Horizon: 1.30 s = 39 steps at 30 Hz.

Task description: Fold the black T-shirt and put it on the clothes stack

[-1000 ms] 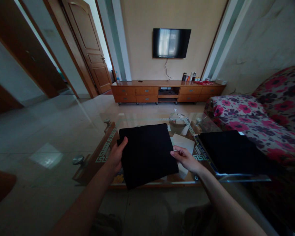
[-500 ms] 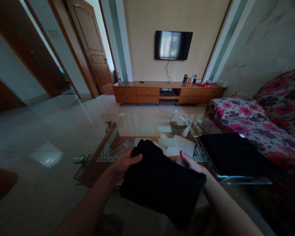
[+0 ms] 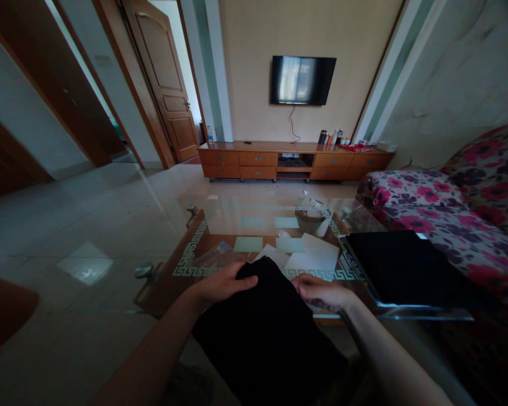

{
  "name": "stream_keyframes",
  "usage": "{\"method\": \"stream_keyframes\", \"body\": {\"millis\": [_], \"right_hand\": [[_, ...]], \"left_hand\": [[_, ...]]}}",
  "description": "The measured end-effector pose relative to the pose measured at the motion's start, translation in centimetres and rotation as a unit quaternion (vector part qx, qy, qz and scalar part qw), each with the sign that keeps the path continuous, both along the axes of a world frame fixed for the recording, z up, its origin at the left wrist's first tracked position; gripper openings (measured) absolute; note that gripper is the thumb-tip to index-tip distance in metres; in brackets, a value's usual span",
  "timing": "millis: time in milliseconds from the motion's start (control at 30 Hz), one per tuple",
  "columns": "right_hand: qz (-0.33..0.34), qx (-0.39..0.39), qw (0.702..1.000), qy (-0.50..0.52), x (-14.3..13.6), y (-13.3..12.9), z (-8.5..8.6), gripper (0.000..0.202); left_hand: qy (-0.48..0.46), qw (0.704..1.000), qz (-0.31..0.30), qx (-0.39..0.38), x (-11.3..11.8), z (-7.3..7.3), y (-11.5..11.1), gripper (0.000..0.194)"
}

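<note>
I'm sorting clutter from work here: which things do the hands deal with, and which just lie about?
In hand:
black cloth, gripped at its top edge by left hand and right hand
second folded black cloth on the glass table, likely the same job

Lying about:
white papers
small bowl
TV cabinet
flowered sofa

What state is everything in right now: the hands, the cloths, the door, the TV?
Left hand: gripping the black cloth's top edge.
Right hand: gripping the same cloth.
Black cloth: held, hanging off the table's near edge.
Second cloth: folded, lying flat on the table.
Table: glass top, papers on it.
Door: open.
TV: only a reflection on its screen.
Drawers: shut.
</note>
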State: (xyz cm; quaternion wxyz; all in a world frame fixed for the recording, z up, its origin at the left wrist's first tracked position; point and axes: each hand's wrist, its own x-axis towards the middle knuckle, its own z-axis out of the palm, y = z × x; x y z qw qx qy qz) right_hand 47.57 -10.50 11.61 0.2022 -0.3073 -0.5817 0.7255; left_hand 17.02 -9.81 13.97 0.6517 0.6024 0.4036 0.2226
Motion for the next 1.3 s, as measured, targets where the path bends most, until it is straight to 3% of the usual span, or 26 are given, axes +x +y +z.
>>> {"method": "stream_keyframes", "body": {"millis": [133,233,400,500,567,700,733,833,933,967,1067,1167,1300], "right_hand": [[0.004,0.098,0.989,-0.108,0.4,-0.4,2.2,0.047],[-0.02,0.181,0.974,-0.133,-0.8,-1.2,3.5,0.058],[-0.169,0.344,0.883,-0.272,-3.6,-2.4,3.3,0.049],[-0.189,0.399,0.843,-0.306,-3.9,-2.4,4.1,0.042],[-0.193,0.421,0.83,-0.311,-3.0,-2.0,5.7,0.04],[-0.192,0.445,0.793,-0.37,1.6,-0.5,11.2,0.043],[-0.201,0.454,0.761,-0.417,3.1,0.0,12.7,0.047],[-0.259,0.483,0.614,-0.568,7.7,1.5,16.6,0.065],[-0.271,0.489,0.511,-0.653,12.2,3.1,19.6,0.074],[-0.272,0.496,0.492,-0.662,13.7,3.7,20.4,0.073],[-0.273,0.452,0.477,-0.703,18.2,5.8,21.9,0.078],[-0.288,0.403,0.477,-0.726,22.4,7.8,22.3,0.076],[-0.307,0.378,0.518,-0.704,26.2,8.8,21.5,0.068]], "left_hand": [[0.022,0.996,0.0,0.084,0.8,-0.2,0.4,0.046],[0.016,0.989,0.049,0.14,1.2,-0.5,0.5,0.048],[-0.015,0.988,0.048,0.149,1.6,-1.0,0.8,0.052],[-0.03,0.989,0.075,0.121,1.6,-1.2,1.1,0.053],[-0.052,0.987,0.095,0.118,1.4,-1.5,1.5,0.051],[-0.052,0.979,0.157,0.121,0.9,-2.6,2.9,0.047],[-0.041,0.978,0.167,0.12,0.8,-3.0,3.2,0.046],[-0.015,0.977,0.164,0.135,0.6,-3.8,3.7,0.041],[0.007,0.978,0.111,0.176,0.9,-4.2,3.6,0.038],[0.017,0.976,0.091,0.196,1.1,-4.2,3.5,0.037],[0.058,0.968,0.034,0.242,1.5,-4.5,3.2,0.035],[0.099,0.957,0.0,0.273,1.8,-4.9,3.1,0.032],[0.133,0.944,-0.011,0.3,1.8,-5.2,3.2,0.03]]}}
